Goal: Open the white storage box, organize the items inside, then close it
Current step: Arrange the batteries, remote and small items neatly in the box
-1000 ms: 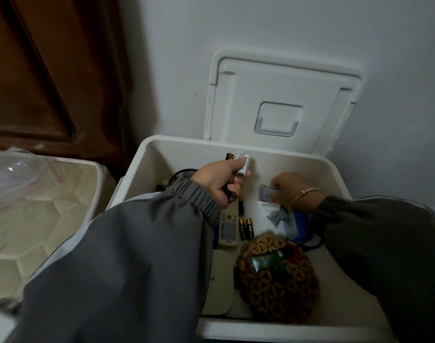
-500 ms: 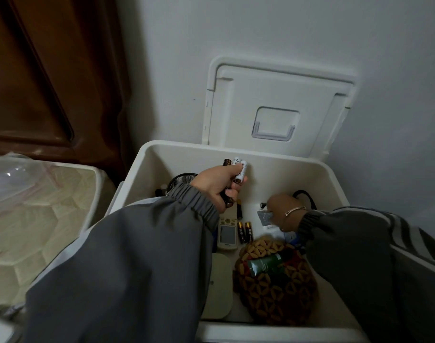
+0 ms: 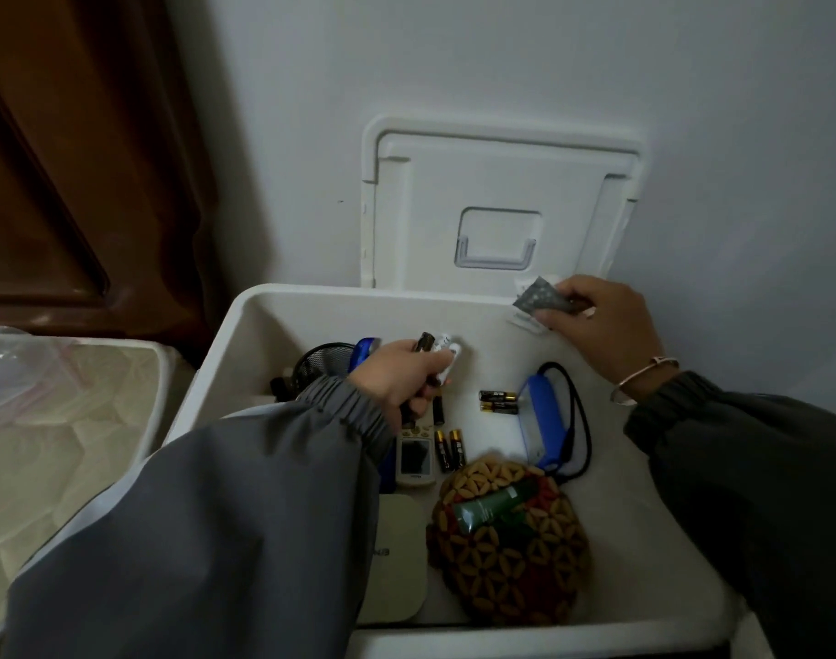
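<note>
- One white plastic storage box sits open by the wall, with its flat white lid propped up against it.
- Left hand grips a bunch of small black and white batteries, down inside the box.
- Right hand pinches some grey foil packets up by the back rim.

One white storage box holds two pairs of loose batteries, one blue case, one beaded bag, one green tube.

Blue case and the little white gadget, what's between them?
Two black-and-gold batteries lie side by side between the white gadget and the blue case, as the head view shows.
</note>
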`<action>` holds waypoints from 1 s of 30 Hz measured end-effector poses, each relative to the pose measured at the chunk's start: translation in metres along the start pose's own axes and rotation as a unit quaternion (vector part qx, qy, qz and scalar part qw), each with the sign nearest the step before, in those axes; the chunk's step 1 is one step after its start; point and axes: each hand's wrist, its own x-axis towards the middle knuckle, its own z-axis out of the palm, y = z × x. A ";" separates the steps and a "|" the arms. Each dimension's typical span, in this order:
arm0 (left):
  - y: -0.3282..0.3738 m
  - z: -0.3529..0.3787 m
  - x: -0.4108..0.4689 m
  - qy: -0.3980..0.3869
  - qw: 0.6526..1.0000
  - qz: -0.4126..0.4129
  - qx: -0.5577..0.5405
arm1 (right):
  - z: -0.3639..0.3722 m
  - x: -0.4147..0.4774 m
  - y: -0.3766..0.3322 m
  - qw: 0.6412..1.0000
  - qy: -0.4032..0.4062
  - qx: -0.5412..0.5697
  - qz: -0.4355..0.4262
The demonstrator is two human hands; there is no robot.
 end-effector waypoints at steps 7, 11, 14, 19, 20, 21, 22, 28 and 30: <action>-0.038 0.028 0.011 -0.023 0.954 0.076 0.288 | 0.011 0.005 0.016 0.991 0.040 0.098 0.076; -0.036 0.045 0.036 -0.014 0.902 0.127 0.411 | 0.012 0.005 0.020 0.985 0.054 0.124 0.104; -0.036 0.062 0.061 -0.001 0.848 0.163 0.504 | 0.014 0.005 0.019 0.984 0.059 0.132 0.107; -0.051 0.074 0.089 0.045 0.831 0.163 0.530 | 0.014 0.007 0.019 0.980 0.041 0.155 0.121; -0.055 0.074 0.091 0.047 0.826 0.172 0.535 | 0.014 0.007 0.019 0.980 0.037 0.153 0.120; -0.058 0.075 0.092 0.043 0.814 0.184 0.549 | 0.015 0.007 0.019 0.980 0.035 0.151 0.121; -0.061 0.076 0.091 0.038 0.794 0.197 0.574 | 0.015 0.007 0.020 0.981 0.036 0.150 0.121; -0.071 0.074 0.088 0.049 0.668 0.221 0.709 | 0.014 0.006 0.019 0.980 0.042 0.152 0.121; -0.071 0.074 0.089 0.049 0.640 0.228 0.732 | 0.015 0.006 0.018 0.979 0.044 0.158 0.122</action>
